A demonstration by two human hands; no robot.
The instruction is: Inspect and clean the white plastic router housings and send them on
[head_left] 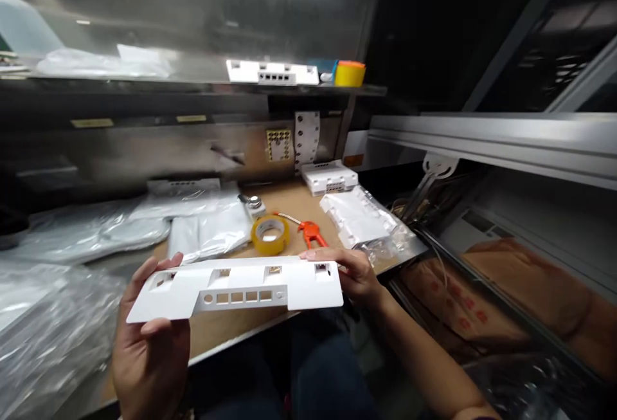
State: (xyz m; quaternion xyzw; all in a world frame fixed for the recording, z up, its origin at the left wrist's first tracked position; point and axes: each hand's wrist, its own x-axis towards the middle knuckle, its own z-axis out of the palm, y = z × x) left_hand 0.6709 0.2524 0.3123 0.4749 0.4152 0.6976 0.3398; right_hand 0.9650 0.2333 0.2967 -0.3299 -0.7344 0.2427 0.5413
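A white plastic housing panel [241,278], with a recessed row of square port cut-outs and a round hole, is held up above the front of the bench. My left hand [153,349] grips its left end, thumb on the near face and fingers behind. At the right end, my right hand [351,272] is closed on the panel's upper corner, its fingers partly hidden behind it. Just beyond the panel lie a roll of yellow tape [270,235] and an orange-handled tool [312,233] with a thin nozzle.
Clear plastic bags [62,330] cover the bench's left side. Stacked white housings [330,177] and a bagged batch [359,214] sit back right. Another white panel [272,73] and a yellow tape roll [349,74] rest on the shelf. A metal rail [491,143] runs along the right.
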